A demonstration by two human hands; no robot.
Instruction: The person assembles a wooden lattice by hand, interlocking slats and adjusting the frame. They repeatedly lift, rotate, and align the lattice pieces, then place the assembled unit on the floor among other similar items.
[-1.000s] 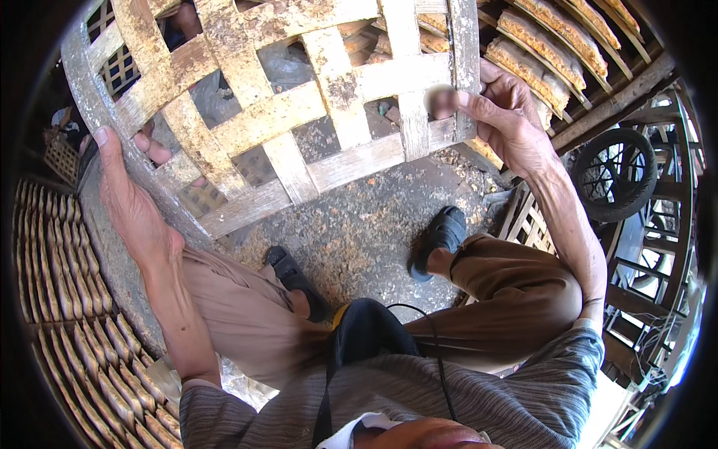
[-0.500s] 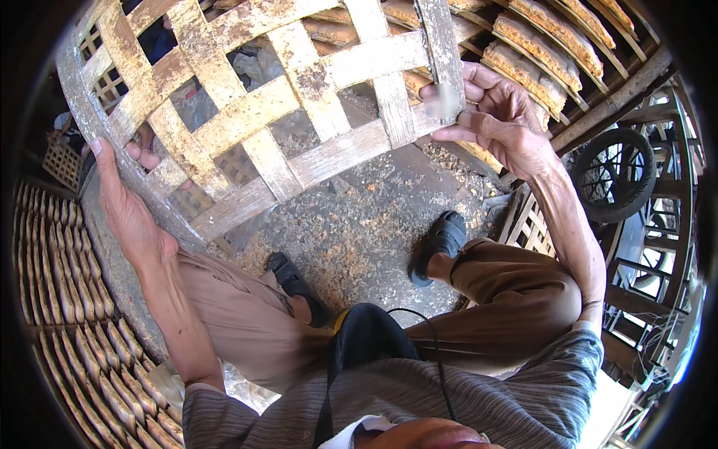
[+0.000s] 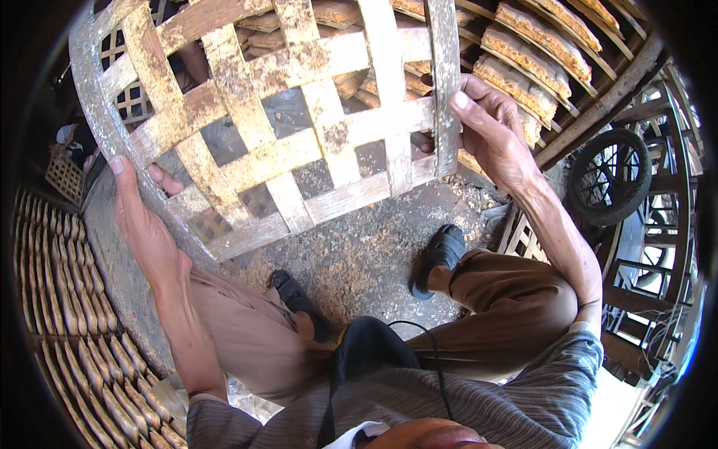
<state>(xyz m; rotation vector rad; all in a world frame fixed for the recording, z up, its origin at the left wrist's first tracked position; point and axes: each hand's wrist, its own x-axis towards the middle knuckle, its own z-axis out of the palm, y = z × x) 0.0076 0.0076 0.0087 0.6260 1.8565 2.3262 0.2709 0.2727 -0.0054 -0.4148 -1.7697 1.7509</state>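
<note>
A weathered wooden lattice rack (image 3: 333, 135), made of crossed flat slats between two side rails, is held up in front of me, tilted. My left hand (image 3: 149, 236) grips its left rail, thumb on the near face and fingertips showing through the gaps behind. Closed on the right rail is my right hand (image 3: 497, 138), with the thumb pressed to the rail's outer edge and some fingers hidden behind it. Brown stains mark the pale slats, and nothing lies on the face toward me.
Tiers of orange-brown slabs on slats (image 3: 523, 63) stand at the far right beside a bamboo pole (image 3: 602, 105). A black spoked wheel (image 3: 609, 177) leans at the right. Rows of pale slabs (image 3: 82, 367) fill the left. Debris covers the floor (image 3: 359, 254) around my sandals. Another person (image 3: 66, 136) is at far left.
The lattice rack has come slightly lower and to the right. My right hand has shifted from the rail's lower corner up along it, its thumb now against the rail. The left hand keeps its grip.
</note>
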